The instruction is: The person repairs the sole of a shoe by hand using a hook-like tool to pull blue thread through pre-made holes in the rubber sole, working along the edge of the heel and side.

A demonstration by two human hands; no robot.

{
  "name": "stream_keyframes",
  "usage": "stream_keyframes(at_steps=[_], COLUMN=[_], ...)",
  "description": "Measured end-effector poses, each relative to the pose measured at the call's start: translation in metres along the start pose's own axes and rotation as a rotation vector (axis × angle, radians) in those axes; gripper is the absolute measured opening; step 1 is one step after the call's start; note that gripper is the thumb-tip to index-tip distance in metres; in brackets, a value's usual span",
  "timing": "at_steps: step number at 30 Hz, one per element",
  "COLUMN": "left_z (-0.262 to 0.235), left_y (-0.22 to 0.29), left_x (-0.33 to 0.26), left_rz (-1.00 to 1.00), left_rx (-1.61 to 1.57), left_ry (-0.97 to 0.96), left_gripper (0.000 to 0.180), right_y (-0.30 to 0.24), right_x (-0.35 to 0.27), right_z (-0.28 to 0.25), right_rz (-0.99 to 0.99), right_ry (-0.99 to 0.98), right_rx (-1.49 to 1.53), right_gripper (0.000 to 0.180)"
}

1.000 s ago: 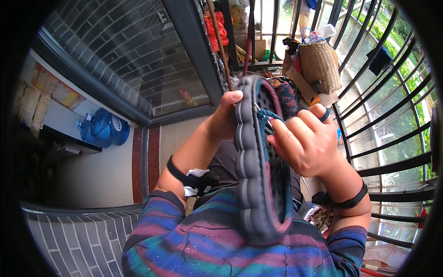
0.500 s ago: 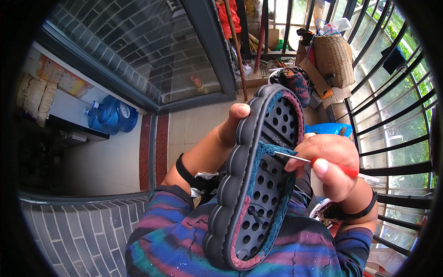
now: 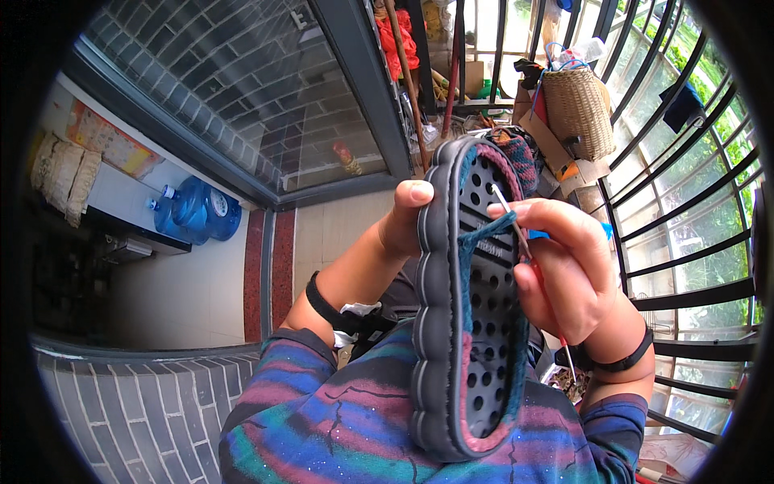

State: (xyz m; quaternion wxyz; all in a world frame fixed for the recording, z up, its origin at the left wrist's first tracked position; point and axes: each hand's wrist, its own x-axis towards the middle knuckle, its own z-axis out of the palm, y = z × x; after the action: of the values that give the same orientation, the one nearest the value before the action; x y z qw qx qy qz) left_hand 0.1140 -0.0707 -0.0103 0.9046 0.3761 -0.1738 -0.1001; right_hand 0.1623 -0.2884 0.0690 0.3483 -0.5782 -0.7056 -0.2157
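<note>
The person's left hand (image 3: 399,226) is clasping the black slipper sole (image 3: 437,323) by its left edge; the right hand (image 3: 574,270) is gripping a crochet hook (image 3: 518,234) beside teal yarn (image 3: 488,232) over the sole.

Behind the black sole (image 3: 442,306), all of the left hand (image 3: 402,219) but the thumb is hidden. Part of the red-handled tool (image 3: 519,230) is covered by the right hand (image 3: 576,270). At three o'clock, a blue object (image 3: 606,231) is partly blocked by that hand and cannot be identified. At two o'clock, a knitted bundle (image 3: 522,158) is partly hidden by the sole. At six o'clock, the striped shirt (image 3: 355,411) is cut off.
</note>
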Motion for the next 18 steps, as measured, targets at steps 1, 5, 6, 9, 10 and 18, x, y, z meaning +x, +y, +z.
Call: stream_keyframes(at_steps=[1,5,6,9,10,18], left_z=[0.001,0.012,0.011,0.001,-0.004,0.031], left_y=[0.001,0.015,0.015,0.018,0.023,0.03], left_x=[0.002,0.001,-0.002,-0.005,-0.007,-0.021], left_rz=[0.02,0.08,0.107,0.23,0.284,0.746], left_rx=[-0.003,0.122,0.107,0.203,0.337,0.926], left_ry=[0.011,0.091,0.108,0.154,0.124,0.052], left_gripper=[0.094,0.099,0.103,0.115,0.12,0.133], right_y=[0.001,0.004,0.003,0.0,-0.002,-0.002], right_x=[0.001,0.008,0.01,0.013,0.013,-0.013], right_z=[-0.002,-0.013,-0.016,-0.028,-0.032,-0.028], right_rz=[0.003,0.055,0.095,0.234,0.266,0.181], right_ry=[0.0,-0.014,-0.035,-0.127,-0.153,-0.155], right_rx=[-0.015,-0.104,-0.144,-0.232,-0.247,-0.078], right_gripper=[0.025,0.032,0.036,0.046,0.048,0.035])
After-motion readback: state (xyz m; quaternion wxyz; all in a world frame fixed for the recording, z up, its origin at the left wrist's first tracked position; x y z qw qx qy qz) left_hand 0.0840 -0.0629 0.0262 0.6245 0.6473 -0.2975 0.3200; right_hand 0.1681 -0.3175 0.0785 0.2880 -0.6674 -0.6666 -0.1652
